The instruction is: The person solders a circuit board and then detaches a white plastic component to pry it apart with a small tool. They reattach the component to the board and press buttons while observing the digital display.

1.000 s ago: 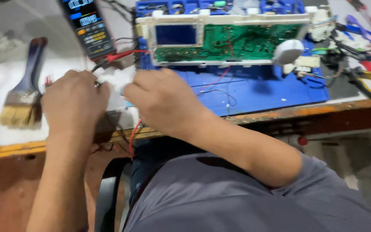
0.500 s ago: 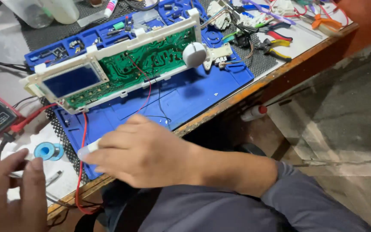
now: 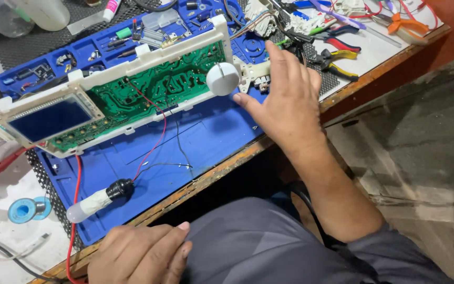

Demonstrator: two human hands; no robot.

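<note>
Near left: left hand (image 3: 140, 252) empty, fingers loosely curled at the bench edge, just near of the taped probe (image 3: 98, 200) on the blue mat (image 3: 206, 142). Centre: control board (image 3: 127, 100), trailing red wire (image 3: 153, 139). Right: right hand (image 3: 285, 100) open, holding nothing, beside the white knob (image 3: 222, 79); a careless sweep could snag the wire or shift the board.

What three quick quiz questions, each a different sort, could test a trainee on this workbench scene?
1. True or false: the right hand holds the white knob.
2. Which lies nearest the left hand? A) orange-handled cutters B) taped bulb and black socket C) circuit board
3. Fill in: the circuit board rests on a ____ coloured mat.

Key: 1. False, it is spread open beside the knob, with no grip on anything. 2. B. 3. Blue.
</note>
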